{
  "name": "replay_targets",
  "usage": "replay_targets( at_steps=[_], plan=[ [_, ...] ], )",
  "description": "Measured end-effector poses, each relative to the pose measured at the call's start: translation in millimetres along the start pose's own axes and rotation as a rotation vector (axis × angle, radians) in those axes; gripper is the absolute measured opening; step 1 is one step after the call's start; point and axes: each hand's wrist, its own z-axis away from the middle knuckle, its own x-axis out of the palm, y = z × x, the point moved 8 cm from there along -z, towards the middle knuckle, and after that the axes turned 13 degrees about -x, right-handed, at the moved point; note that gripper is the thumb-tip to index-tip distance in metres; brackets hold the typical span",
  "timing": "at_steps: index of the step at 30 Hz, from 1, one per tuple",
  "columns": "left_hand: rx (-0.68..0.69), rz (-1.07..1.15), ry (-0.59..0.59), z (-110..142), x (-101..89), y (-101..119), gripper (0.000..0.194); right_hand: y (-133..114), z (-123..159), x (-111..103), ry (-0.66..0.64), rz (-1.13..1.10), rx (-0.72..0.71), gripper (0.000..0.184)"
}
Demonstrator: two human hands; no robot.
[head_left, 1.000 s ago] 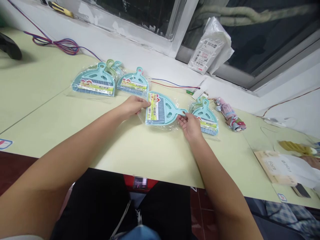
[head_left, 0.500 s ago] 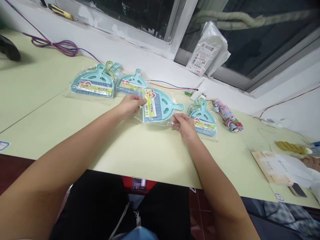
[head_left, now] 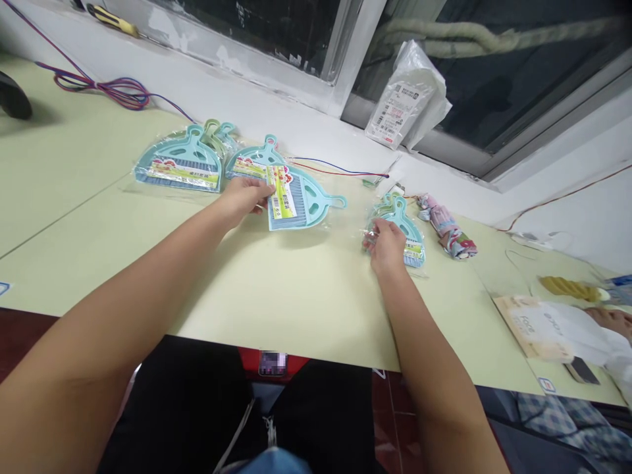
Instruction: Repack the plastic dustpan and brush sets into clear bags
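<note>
My left hand (head_left: 247, 199) pinches the left edge of a light-blue dustpan and brush set (head_left: 309, 197), in a clear bag with a printed label. The set is held above the table, its handle pointing right. My right hand (head_left: 388, 247) is at the left side of a stack of bagged dustpan sets (head_left: 409, 229), partly covering the front one. Its fingers are curled together; whether they grip the wrapping is hidden. Another light-blue set (head_left: 261, 153) lies behind my left hand. Further left are more bagged sets (head_left: 180, 161), blue with a green one behind.
A rolled patterned cloth bundle (head_left: 447, 227) lies right of the stack. Coiled cable (head_left: 121, 92) rests at the back left. A screwdriver (head_left: 113, 21) and a white plastic package (head_left: 405, 99) are along the window sill. Another person's hand (head_left: 612, 320) is at the far right, beside papers.
My right hand has left the handle end of the held set and moved right to the stack. My left hand has shifted the set slightly left and up.
</note>
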Motion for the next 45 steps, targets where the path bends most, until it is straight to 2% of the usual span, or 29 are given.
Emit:
replay_targets(
  at_steps=[5,8,10,14,18,20,23,25,27,29,31,35,39,42,45],
  plan=[
    [-0.002,0.092,0.098,-12.0,-23.5,1.7,0.016,-4.4,-13.4,-15.8,0.090,-0.069,-0.032,0.018],
    [0.016,0.170,0.104,-17.4,-33.6,4.0,0.019,-0.5,-9.4,-3.7,-0.017,-0.070,0.027,0.015],
    [0.027,0.195,0.059,-19.0,-33.5,5.1,0.019,2.9,-2.0,9.2,-0.117,-0.083,0.080,0.018],
    [0.023,0.155,-0.141,-13.4,-13.1,3.2,0.021,2.3,9.4,24.0,-0.188,-0.191,0.099,0.030],
    [0.008,0.045,-0.300,-1.0,12.7,-3.9,0.027,-2.1,9.3,27.5,-0.218,-0.282,0.082,0.040],
    [0.002,-0.024,-0.369,3.4,22.9,-8.1,0.028,-5.9,7.7,25.7,-0.216,-0.268,0.067,0.037],
    [-0.007,-0.119,-0.411,4.9,29.4,-13.8,0.028,-15.7,12.6,27.0,-0.282,-0.116,0.005,0.021],
    [-0.010,-0.165,-0.407,3.9,29.5,-16.1,0.028,-24.7,24.8,36.7,-0.442,0.076,-0.098,0.024],
    [-0.011,-0.205,-0.399,3.6,29.1,-17.0,0.027,-31.7,43.9,51.2,-0.662,0.309,-0.259,0.030],
    [-0.004,-0.234,-0.397,5.0,29.5,-16.5,0.027,-30.7,62.7,62.6,-0.849,0.517,-0.390,0.036],
    [-0.004,-0.256,-0.400,7.3,30.8,-16.2,0.026,-22.9,72.3,67.2,-0.948,0.639,-0.422,0.037],
    [-0.021,-0.303,-0.414,10.1,35.5,-19.1,0.026,-8.0,69.4,67.0,-0.985,0.712,-0.370,0.033],
    [-0.010,-0.379,-0.382,7.3,37.9,-23.0,0.023,-7.5,65.2,66.1,-0.957,0.803,-0.413,0.031],
    [-0.005,-0.371,-0.304,4.6,36.7,-23.0,0.023,-11.2,69.0,67.4,-0.954,0.855,-0.460,0.031],
    [-0.020,-0.354,-0.195,3.8,33.1,-23.1,0.032,-13.3,73.6,68.8,-0.950,0.882,-0.485,0.030]
  ],
)
